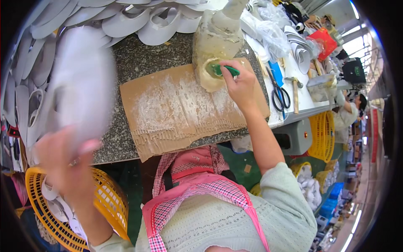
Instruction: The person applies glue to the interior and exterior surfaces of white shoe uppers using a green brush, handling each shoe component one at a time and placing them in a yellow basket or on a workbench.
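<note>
While the left hand (67,157) has its fingers closed on the near end of a white piece (86,75), the right hand (241,84) pinches a green-handled tool (232,70) between thumb and fingers. Left grip is blurred, exact finger placement can't be told. White piece is raised at the left, over the table edge and the stone-patterned tabletop (126,59), apart from the cardboard sheet (168,105).

Handling, judged by look: piece seems light, thin, bendy, fairly smooth; likely to flop or crease if squeezed hard. Best taken by an end or outer margin, away from the cut-out. Tool looks light and stiff; the green handle is the place to hold. Its working end is hidden in the container, so type unclear.

Containers: cut-open plastic jug (220,40) stands on the far part of the cardboard, pale, smeared, with a cream-coloured paste (208,66) around its mouth; depth of fill can't be told. Yellow basket (121,206) below the left forearm holds loose white pieces (58,210). Another yellow basket (322,136) at right, contents unclear.
</note>
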`<act>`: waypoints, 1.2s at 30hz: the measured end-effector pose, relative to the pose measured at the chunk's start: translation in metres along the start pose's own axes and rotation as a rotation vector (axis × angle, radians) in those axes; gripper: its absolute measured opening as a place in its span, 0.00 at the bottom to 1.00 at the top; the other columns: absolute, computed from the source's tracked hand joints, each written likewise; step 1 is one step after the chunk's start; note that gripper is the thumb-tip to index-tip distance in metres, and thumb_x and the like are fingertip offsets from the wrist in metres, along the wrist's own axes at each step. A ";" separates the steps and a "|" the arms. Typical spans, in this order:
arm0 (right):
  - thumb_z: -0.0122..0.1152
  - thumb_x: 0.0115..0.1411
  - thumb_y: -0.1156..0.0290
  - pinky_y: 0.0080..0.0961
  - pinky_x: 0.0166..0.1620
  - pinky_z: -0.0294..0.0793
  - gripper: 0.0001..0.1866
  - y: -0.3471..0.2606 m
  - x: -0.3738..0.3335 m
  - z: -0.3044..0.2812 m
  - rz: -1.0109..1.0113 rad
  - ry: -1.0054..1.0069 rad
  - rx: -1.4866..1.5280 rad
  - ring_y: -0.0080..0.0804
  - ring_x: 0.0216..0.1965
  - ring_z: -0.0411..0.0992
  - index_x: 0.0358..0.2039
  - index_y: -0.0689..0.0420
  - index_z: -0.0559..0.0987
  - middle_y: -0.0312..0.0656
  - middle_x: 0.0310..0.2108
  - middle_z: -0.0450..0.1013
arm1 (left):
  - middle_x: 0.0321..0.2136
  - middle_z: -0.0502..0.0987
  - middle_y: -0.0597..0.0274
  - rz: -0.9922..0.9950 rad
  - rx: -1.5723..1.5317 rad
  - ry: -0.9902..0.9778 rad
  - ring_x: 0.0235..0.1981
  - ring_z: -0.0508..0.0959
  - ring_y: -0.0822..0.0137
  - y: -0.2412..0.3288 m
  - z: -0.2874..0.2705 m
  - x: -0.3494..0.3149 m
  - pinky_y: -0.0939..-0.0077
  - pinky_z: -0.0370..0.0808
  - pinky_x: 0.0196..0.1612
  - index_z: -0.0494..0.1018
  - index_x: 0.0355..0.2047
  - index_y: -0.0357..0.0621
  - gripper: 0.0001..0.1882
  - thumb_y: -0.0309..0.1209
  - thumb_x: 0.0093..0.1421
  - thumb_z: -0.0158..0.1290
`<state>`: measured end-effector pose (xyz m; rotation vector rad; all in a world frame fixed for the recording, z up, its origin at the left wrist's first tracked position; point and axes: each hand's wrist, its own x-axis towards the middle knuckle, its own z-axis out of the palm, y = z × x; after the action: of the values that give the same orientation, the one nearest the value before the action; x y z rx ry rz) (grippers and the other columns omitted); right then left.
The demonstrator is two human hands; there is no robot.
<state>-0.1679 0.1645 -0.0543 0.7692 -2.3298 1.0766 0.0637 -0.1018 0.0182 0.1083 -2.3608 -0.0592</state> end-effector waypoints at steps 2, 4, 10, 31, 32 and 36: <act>0.57 0.49 0.77 0.14 0.24 0.64 0.05 0.010 0.013 -0.012 0.090 -0.073 0.310 0.22 0.24 0.70 0.29 0.60 0.76 0.39 0.25 0.73 | 0.23 0.64 0.61 0.037 -0.233 -0.261 0.25 0.66 0.61 0.024 0.047 0.005 0.71 0.64 0.27 0.72 0.31 0.44 0.20 0.33 0.34 0.61; 0.55 0.50 0.79 0.14 0.23 0.63 0.05 0.012 0.017 -0.024 -0.124 0.088 0.358 0.19 0.23 0.67 0.29 0.59 0.76 0.38 0.24 0.73 | 0.23 0.64 0.61 0.054 -0.215 -0.468 0.26 0.66 0.60 0.023 0.064 -0.015 0.70 0.64 0.27 0.72 0.29 0.43 0.19 0.34 0.34 0.61; 0.57 0.49 0.78 0.10 0.25 0.63 0.06 0.050 -0.010 -0.053 0.274 0.015 0.588 0.16 0.22 0.65 0.30 0.61 0.77 0.36 0.24 0.72 | 0.26 0.67 0.61 0.082 -0.542 -0.534 0.27 0.69 0.60 0.006 0.075 -0.028 0.68 0.66 0.29 0.71 0.21 0.41 0.15 0.34 0.33 0.61; 0.56 0.47 0.78 0.21 0.29 0.70 0.06 -0.032 0.009 0.070 -0.237 -0.747 0.595 0.28 0.28 0.73 0.27 0.56 0.78 0.39 0.27 0.75 | 0.26 0.69 0.57 0.298 -0.264 -0.561 0.33 0.70 0.61 0.025 0.077 -0.010 0.72 0.64 0.30 0.67 0.18 0.43 0.15 0.42 0.40 0.55; 0.56 0.47 0.78 0.21 0.29 0.70 0.06 -0.031 0.000 0.061 -0.240 -0.753 0.594 0.28 0.28 0.73 0.27 0.56 0.78 0.39 0.27 0.75 | 0.25 0.69 0.57 0.261 -0.282 -0.760 0.33 0.70 0.61 0.025 0.079 -0.012 0.72 0.64 0.30 0.67 0.18 0.44 0.15 0.41 0.41 0.55; 0.54 0.47 0.81 0.20 0.29 0.70 0.06 -0.040 -0.019 0.026 -0.066 -0.805 0.848 0.27 0.27 0.73 0.26 0.60 0.77 0.42 0.26 0.74 | 0.21 0.70 0.58 0.199 -0.459 -0.960 0.26 0.72 0.58 0.007 0.090 -0.017 0.67 0.68 0.27 0.68 0.21 0.41 0.14 0.38 0.41 0.56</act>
<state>-0.1318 0.1281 -0.0598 1.8514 -2.3235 2.0438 0.0121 -0.0922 -0.0566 -0.4800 -3.2071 -0.6822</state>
